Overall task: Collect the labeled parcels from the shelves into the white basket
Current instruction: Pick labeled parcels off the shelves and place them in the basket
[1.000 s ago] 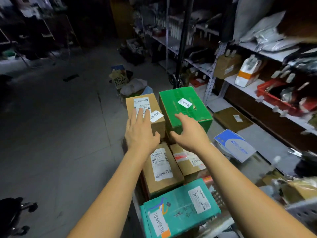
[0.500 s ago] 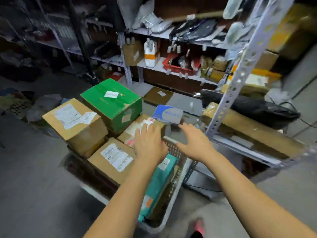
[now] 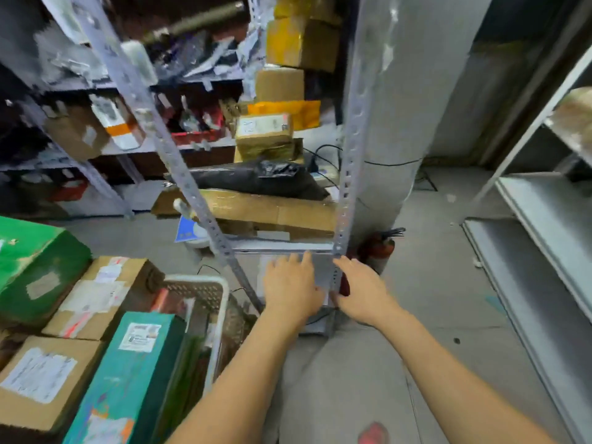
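Left of left hand (image 3: 293, 285), white basket (image 3: 223, 302) holding parcels (image 3: 128, 373)

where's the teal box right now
In the head view the teal box is at the lower left, standing inside the white basket along its right wall, with a labeled cardboard box just to its left.

The shelf upright (image 3: 205, 216) before me is matt grey punched metal. My white basket (image 3: 205, 278) is smooth plastic. The brown box (image 3: 96, 296) is dull cardboard with paper labels, the teal box (image 3: 128, 379) slightly glossy, the black bag (image 3: 256, 179) shiny plastic film, and the floor (image 3: 352, 379) rough concrete.
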